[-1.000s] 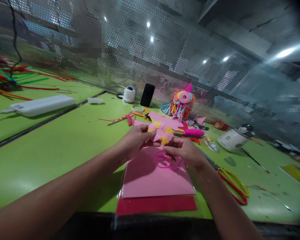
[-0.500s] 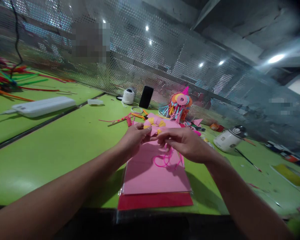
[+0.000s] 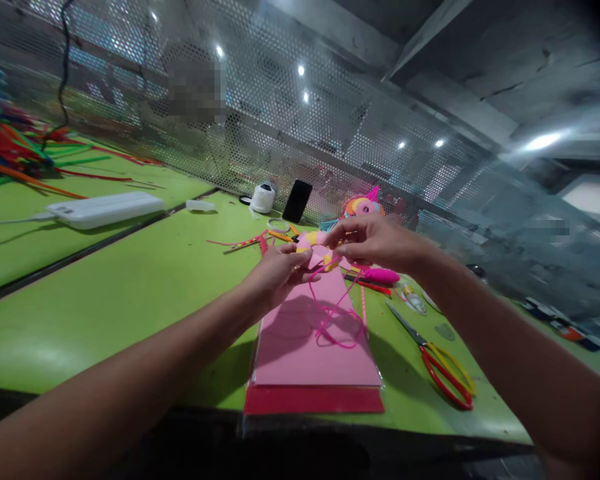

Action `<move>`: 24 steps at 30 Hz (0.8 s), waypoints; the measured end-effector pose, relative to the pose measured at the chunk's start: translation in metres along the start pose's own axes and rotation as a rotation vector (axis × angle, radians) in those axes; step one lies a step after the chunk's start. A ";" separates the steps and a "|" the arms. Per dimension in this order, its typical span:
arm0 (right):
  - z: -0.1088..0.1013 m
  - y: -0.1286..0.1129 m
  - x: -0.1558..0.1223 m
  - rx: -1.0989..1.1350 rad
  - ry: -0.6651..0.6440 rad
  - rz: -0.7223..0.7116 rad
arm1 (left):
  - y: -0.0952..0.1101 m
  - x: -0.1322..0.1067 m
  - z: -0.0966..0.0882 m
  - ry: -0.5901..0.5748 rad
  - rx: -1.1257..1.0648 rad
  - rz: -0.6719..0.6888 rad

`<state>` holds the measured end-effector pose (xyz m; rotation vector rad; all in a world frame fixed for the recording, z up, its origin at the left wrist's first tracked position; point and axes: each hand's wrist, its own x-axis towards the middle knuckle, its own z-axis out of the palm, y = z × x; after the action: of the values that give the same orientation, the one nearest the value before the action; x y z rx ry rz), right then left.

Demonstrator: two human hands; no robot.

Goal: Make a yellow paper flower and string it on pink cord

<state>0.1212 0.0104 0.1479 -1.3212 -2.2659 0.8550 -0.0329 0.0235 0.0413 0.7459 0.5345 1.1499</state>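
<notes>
Above the green table [image 3: 130, 287], my left hand [image 3: 279, 272] pinches a pink and yellow paper flower [image 3: 319, 252]. My right hand [image 3: 373, 240] reaches over from the right and pinches the same flower from above. A thin pink cord [image 3: 336, 313] hangs from the flower and loops down onto a pink sheet [image 3: 310, 340], which lies on top of a red sheet [image 3: 313, 400] near the table's front edge.
Red and yellow scissors [image 3: 437, 357] lie right of the sheets. Behind are a pink marker [image 3: 380, 275], a fringed paper ornament [image 3: 363, 207], a black phone [image 3: 300, 200], a white roll [image 3: 263, 198] and a perforated metal screen. A white power strip [image 3: 105, 209] and coloured strips [image 3: 10, 147] sit left.
My right hand has risen from the pink sheet to above the flower, drawing the pink cord up with it. My left hand lifted the flower slightly.
</notes>
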 end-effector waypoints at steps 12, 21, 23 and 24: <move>-0.010 0.035 -0.022 -0.438 0.243 -0.255 | 0.001 -0.001 -0.002 -0.038 0.111 -0.051; -0.011 0.030 -0.015 -0.433 0.190 -0.303 | -0.001 -0.005 -0.001 -0.118 0.225 -0.071; -0.012 0.032 -0.012 -0.428 0.200 -0.318 | -0.001 -0.008 0.000 -0.134 0.259 -0.078; -0.013 0.033 -0.011 -0.423 0.203 -0.325 | -0.001 -0.009 0.000 -0.148 0.273 -0.079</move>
<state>0.1549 0.0174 0.1354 -1.0878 -2.4787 0.1281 -0.0350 0.0150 0.0411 1.0277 0.5977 0.9497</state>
